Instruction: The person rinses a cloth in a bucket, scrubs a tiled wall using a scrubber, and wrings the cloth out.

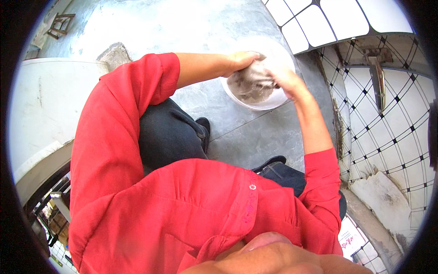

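Observation:
A round white plastic bucket (255, 105) stands on the grey floor in front of me, with murky grey-brown water (251, 96) inside. Over its mouth both of my hands grip a wet, greyish cloth (258, 73), blurred by motion. My left hand (241, 62) holds the cloth's left side, thumb on top. On the cloth's right side is my right hand (285, 80), its fingers partly washed out by glare. The cloth's lower part hangs at or in the water; exactly where it enters is unclear.
White tiled panels (320, 24) and a tiled wall with a metal bracket (377, 82) lie to the right. A pale slab-like surface (54, 99) is at the left, near a rough stone block (114, 56). A small wooden stool (61, 25) stands at the far upper left.

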`<state>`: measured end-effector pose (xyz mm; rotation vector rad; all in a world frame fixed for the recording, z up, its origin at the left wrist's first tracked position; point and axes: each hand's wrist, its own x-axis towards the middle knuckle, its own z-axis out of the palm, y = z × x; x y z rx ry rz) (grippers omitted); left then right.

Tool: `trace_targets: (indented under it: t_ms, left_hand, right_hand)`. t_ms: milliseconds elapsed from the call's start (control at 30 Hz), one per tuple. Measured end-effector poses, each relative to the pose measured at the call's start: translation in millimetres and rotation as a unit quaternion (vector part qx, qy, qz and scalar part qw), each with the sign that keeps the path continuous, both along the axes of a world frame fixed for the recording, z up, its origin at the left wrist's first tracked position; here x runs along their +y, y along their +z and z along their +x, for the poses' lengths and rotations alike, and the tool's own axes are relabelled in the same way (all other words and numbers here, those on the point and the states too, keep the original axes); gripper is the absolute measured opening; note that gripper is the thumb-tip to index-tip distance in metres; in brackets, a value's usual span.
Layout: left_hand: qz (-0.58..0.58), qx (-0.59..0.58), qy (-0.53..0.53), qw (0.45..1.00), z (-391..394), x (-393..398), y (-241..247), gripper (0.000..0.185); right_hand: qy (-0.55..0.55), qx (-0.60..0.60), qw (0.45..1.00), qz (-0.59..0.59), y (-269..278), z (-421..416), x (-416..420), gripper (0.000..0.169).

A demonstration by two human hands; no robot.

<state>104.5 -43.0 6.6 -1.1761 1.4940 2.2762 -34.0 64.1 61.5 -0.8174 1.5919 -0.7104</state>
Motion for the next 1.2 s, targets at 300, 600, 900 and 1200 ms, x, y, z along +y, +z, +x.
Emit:
trace_targets:
  t_ms: [300,600,900,1200]
  left_hand:
    - [0.248,0.132,0.095,0.955,-3.7,-0.6,21.2,0.054]
    - [0.131,0.084,0.137,0.978,-17.8,-8.2,20.5,0.046]
    - [0.025,0.176,0.144,0.973,-14.8,-0.2,10.7,0.026]
    - [0.072,0.095,0.187,0.975,-6.7,6.3,37.3,0.027]
  right_hand:
    - [-0.225,-0.206,0.946,-0.109,18.8,-20.8,-18.4,0.019]
    - [-0.058,0.38,0.807,-0.449,-13.3,25.0,-14.9,0.04]
    - [-0.106,0.419,0.732,-0.526,-5.4,72.6,0.5,0.041]
    - [-0.191,0.27,0.809,-0.487,-12.5,42.9,-24.6,0.018]
